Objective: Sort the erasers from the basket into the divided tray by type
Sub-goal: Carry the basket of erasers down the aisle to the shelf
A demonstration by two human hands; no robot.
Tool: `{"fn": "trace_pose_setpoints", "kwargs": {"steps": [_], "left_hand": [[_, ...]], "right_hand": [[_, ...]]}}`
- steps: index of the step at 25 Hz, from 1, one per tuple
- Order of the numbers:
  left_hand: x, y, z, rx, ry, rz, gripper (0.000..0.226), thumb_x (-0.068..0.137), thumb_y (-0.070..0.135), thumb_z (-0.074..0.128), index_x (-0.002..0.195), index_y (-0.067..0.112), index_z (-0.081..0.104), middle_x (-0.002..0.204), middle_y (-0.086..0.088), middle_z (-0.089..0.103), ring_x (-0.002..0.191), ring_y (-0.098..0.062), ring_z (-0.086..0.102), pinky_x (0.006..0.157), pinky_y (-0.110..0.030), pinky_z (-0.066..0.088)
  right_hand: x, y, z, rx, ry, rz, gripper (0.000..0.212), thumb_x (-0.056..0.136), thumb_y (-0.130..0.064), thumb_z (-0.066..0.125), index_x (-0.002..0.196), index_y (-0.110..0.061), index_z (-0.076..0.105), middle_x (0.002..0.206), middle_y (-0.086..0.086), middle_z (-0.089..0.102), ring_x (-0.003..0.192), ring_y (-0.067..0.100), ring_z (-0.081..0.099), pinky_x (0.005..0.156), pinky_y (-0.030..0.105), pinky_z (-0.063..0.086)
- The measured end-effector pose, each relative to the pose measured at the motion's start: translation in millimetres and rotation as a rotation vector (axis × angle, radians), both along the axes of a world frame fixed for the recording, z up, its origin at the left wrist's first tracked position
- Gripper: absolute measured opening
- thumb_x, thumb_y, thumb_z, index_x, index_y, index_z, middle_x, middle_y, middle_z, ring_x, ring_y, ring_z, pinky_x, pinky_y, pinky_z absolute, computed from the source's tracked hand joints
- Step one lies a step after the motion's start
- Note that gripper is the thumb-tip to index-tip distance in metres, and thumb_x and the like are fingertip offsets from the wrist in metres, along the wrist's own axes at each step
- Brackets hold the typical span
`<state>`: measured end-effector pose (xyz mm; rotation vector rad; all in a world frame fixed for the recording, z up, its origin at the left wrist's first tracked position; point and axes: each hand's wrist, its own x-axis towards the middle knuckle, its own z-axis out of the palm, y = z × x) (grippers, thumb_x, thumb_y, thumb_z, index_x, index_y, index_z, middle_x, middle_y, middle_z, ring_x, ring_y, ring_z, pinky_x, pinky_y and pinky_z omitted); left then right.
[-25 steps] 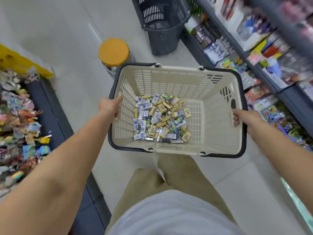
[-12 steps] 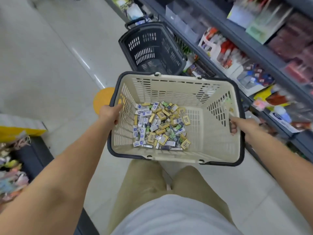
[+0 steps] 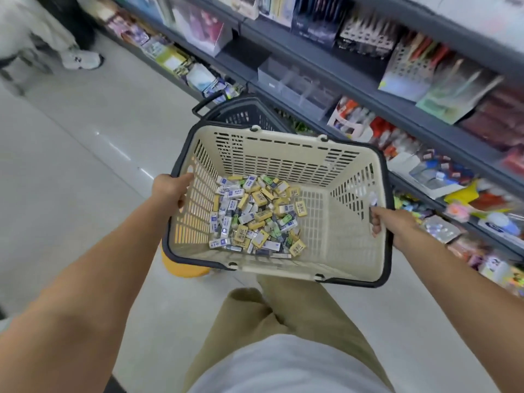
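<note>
Basket [image 3: 283, 157] is held at waist height, its long axis running hand to hand. The left hand [image 3: 173, 191] grips the left rim. The right hand [image 3: 392, 222] has its fingers hooked into the slot of the right wall. Erasers [image 3: 255, 214] lie in a loose heap on the basket floor, crowded toward the left wall and so nearer the left hand. They are small wrapped blocks in yellow sleeves, white-and-blue sleeves and a few green. What looks like a clear divided tray [image 3: 297, 86], blurred, sits on the shelf beyond the far rim. One hand must let go before any picking, I judge.
</note>
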<state>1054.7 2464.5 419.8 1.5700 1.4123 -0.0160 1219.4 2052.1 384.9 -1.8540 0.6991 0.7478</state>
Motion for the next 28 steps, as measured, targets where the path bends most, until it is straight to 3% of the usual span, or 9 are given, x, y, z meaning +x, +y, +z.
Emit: {"fn": "trace_pose_setpoints", "kwargs": {"steps": [5,13,21,28], "left_hand": [[73,56,10,0.01,0.024,-0.062,0.027,0.086,0.023,0.066,0.077,0.002,0.051,0.061,-0.011,0.041,0.047,-0.021,0.035,0.047,-0.029,0.034],[172,133,12,0.018,0.057,-0.195,0.029,0.086,0.02,0.066,0.066,0.005,0.05,0.057,-0.009,0.041,0.045,-0.021,0.035,0.045,-0.027,0.033],[282,224,-37,-0.073,0.164,-0.508,0.021,0.085,0.017,0.064,0.071,0.006,0.053,0.057,-0.008,0.045,0.044,-0.021,0.037,0.043,-0.027,0.036],[341,264,-114,-0.121,0.167,-0.67,0.009,0.085,0.008,0.062,0.081,0.002,0.056,0.058,-0.009,0.05,0.038,-0.015,0.041,0.042,-0.024,0.046]], "right_hand": [[39,50,-4,0.012,0.052,-0.084,0.023,0.086,-0.006,0.057,0.063,-0.005,0.051,0.053,0.009,0.046,0.03,0.015,0.036,0.042,0.028,0.035],[74,114,-15,-0.008,0.089,-0.236,0.025,0.082,-0.006,0.057,0.059,-0.006,0.05,0.053,0.011,0.045,0.04,0.02,0.036,0.043,0.028,0.036],[43,201,-59,-0.082,0.159,-0.562,0.02,0.08,-0.008,0.06,0.061,-0.004,0.055,0.055,0.011,0.05,0.043,0.022,0.041,0.052,0.034,0.038],[43,249,-115,-0.129,0.134,-0.726,0.025,0.081,-0.011,0.061,0.059,-0.009,0.051,0.053,0.009,0.048,0.041,0.021,0.04,0.047,0.03,0.036]]}}
